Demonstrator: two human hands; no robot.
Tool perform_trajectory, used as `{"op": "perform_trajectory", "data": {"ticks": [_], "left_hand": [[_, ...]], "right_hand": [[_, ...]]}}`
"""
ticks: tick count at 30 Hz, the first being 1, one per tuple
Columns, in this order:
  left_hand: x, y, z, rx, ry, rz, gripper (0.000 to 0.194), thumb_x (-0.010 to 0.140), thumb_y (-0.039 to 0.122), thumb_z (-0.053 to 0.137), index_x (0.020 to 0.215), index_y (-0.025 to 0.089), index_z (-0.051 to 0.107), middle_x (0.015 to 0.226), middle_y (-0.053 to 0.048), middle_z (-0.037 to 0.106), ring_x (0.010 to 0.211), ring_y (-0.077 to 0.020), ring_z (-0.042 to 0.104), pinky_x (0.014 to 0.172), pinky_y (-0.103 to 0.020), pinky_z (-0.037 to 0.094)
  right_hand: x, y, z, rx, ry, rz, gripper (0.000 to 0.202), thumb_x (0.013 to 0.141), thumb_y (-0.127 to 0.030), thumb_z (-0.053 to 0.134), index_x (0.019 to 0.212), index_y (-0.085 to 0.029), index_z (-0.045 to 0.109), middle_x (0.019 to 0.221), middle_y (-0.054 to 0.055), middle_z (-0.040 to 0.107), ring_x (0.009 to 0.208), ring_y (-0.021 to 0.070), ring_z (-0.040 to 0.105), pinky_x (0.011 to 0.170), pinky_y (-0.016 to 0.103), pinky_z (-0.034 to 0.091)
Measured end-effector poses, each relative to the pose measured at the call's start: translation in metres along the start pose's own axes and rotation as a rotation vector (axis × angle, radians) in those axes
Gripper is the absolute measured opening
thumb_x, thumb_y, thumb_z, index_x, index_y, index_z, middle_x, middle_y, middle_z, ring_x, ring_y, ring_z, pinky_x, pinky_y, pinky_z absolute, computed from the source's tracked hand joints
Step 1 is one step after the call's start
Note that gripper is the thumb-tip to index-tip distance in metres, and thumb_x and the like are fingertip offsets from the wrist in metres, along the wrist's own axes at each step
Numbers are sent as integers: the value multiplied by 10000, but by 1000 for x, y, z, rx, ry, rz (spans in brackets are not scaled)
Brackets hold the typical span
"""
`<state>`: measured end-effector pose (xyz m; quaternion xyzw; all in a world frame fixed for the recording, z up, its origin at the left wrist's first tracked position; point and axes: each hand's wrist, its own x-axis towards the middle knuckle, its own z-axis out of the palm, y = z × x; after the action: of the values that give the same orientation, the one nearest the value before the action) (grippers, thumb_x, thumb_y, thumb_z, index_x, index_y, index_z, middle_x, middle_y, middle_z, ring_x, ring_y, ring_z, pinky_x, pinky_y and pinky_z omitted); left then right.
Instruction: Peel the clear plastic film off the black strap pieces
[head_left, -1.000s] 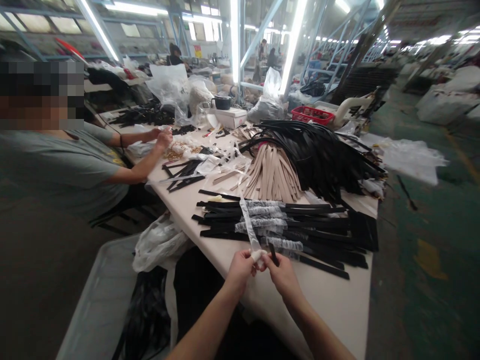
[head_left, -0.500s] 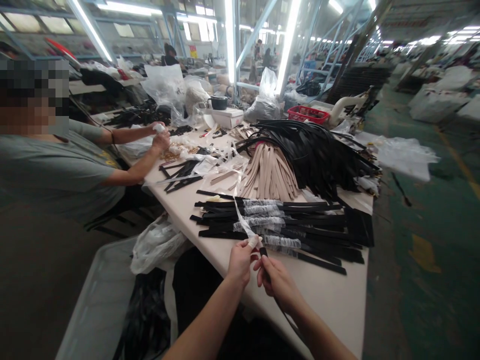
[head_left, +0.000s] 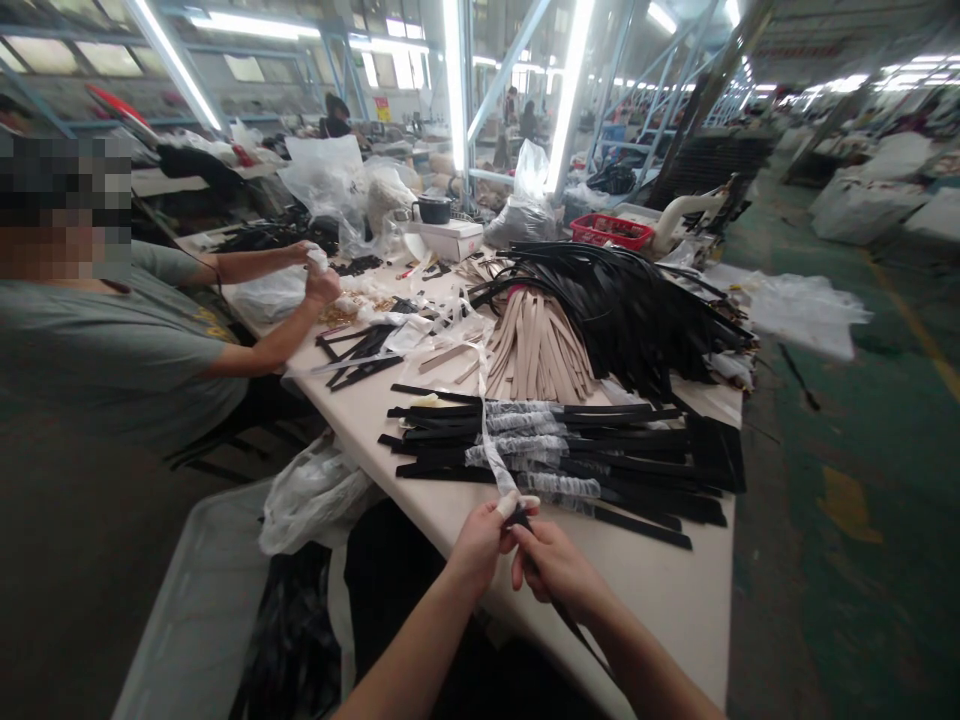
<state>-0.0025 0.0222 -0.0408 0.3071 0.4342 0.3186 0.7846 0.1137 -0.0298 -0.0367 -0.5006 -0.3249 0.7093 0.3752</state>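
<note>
Strap: narrow, flat black strap (head_left: 559, 610), pinched in the right hand (head_left: 553, 566) at the near table edge, its tail trailing down toward the wrist.
Wrap: thin, crinkled clear film strip (head_left: 491, 445), pinched by the left hand (head_left: 478, 535) at the strap's tip, rising away from the grip.
Beyond grip: flat black straps (head_left: 637, 470), some film-wrapped; farther, a fan of beige strips (head_left: 536, 355).
Surface: smooth pale table (head_left: 675, 600).
</note>
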Motion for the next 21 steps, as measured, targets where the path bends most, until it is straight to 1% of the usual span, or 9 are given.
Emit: {"op": "perform_trajectory", "data": {"ticks": [2,4,6,9,12,15,17,19,21], "left_hand": [[-2,2,0,-6,-47,-13,493,752,520,720,958,73,756,720,-98,689,408,-76,477,399,-206,329],[-2,4,0,-4,-135,-69,546,771,547,686,1025,67,739,659,-93,675,407,-115,514,401,-223,351],[0,6,-2,-17,-152,-88,554,786,551,671,1051,68,729,619,-78,660,401,-121,510,402,-225,357],[6,11,-7,-92,24,66,453,792,494,700,974,83,751,799,-117,715,598,-142,608,553,-229,464],[7,9,-8,-126,156,190,405,777,470,728,921,93,763,979,-150,727,829,-188,646,744,-259,504],[2,-1,-4,-95,110,96,431,759,492,741,931,97,764,850,-125,728,730,-178,643,703,-271,504],[-1,-2,-2,-86,53,15,453,758,508,737,941,95,762,784,-114,718,664,-174,634,661,-278,500],[-1,5,-4,-96,63,50,446,760,500,738,930,88,764,819,-129,723,701,-185,641,683,-284,501],[0,16,-6,-120,147,171,419,747,475,755,912,90,768,902,-142,730,779,-196,644,735,-284,500]], "right_hand": [[0,-3,-1,20,1,-19,524,848,-673,516,860,-151,562,501,-11,621,278,45,312,299,170,204],[-1,-8,-2,25,18,-38,528,841,-674,528,805,-148,557,524,-4,626,287,36,319,307,171,221],[-3,-10,-3,8,20,-33,517,817,-656,578,825,-138,575,628,26,674,333,50,424,344,180,325],[-11,-7,-5,-79,35,-24,474,784,-584,662,917,-133,599,798,80,727,520,130,634,488,236,482],[-13,2,-5,-160,96,-42,464,839,-583,585,889,-122,607,782,103,731,528,156,663,486,241,474],[-7,4,-2,-137,93,-49,523,844,-639,536,893,-122,600,765,96,722,449,154,642,438,243,458],[-6,2,-1,-113,92,-63,556,818,-670,555,921,-125,594,744,82,713,470,169,660,455,253,482],[-10,2,-2,-117,94,-67,565,815,-670,570,964,-126,593,778,89,722,524,178,686,479,248,493],[-16,4,-3,-139,81,-52,550,843,-658,546,950,-121,600,795,105,731,526,166,684,461,224,466]]}}
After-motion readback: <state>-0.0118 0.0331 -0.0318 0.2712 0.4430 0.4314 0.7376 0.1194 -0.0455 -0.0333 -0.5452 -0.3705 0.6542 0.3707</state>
